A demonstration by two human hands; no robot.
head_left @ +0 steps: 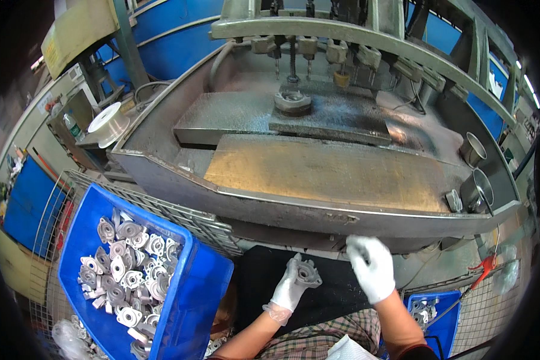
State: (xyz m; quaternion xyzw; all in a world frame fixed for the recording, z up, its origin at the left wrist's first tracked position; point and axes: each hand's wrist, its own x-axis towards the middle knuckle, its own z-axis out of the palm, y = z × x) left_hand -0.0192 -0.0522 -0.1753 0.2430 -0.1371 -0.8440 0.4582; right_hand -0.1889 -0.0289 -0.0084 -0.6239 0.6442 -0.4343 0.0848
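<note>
My left hand [288, 289], in a white glove, grips a grey metal casting [308, 274] above my lap. The casting has a round hub with a hole and flange ears. To its right, my right hand [375, 273] is raised in front of the machine's front edge, also in a white glove. Its fingers are curled together, and whatever they may hold is hidden. Left of my left hand stands a large blue bin [193, 282] of similar castings [119, 269]. Below my hands lies dark cloth [255, 294] over my lap.
Ahead is a metal machine tray [270, 207] with a worn plate [324, 171], a round fixture [292, 103] and several drill spindles overhead. Metal cups [476, 189] and a small part [453, 201] sit at its right. A red-handled air gun [485, 264] hangs near a smaller blue bin [448, 320].
</note>
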